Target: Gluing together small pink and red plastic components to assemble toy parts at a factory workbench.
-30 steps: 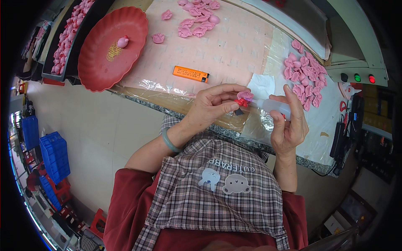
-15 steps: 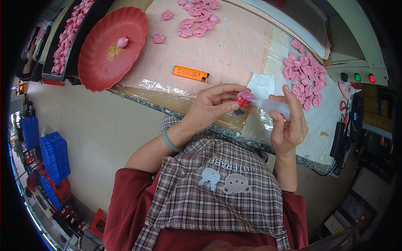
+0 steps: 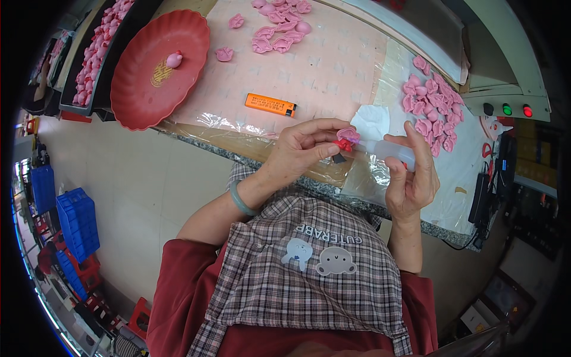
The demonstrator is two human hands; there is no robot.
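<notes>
Left hand: the person's left hand [image 3: 303, 146], fingers curled, thumb and fingertips pinching a small pink and red piece [image 3: 347, 137].
Right hand: the person's right hand [image 3: 413, 178] grips a translucent squeeze bottle [image 3: 392, 154] between thumb and fingers.
Between the hands: the bottle lies nearly level, its narrow nozzle pointing left at the pink and red piece; whether the tip touches cannot be told.
Just beyond the left hand: an orange bar [image 3: 270, 105] with a black end lies on the bench [image 3: 443, 196].
Beyond the gap between the hands: a crumpled white tissue [image 3: 373, 122].
Beyond the right hand, slightly right: a heap of pink shells [image 3: 434, 107].
Far beyond the left hand: a looser cluster of pink pieces [image 3: 282, 30].
Well left of the left hand: a red scalloped plate [image 3: 143, 98] holding one pink figure [image 3: 174, 60]; past it, a dark tray [image 3: 69, 95] full of pink and red figures [image 3: 98, 53].
</notes>
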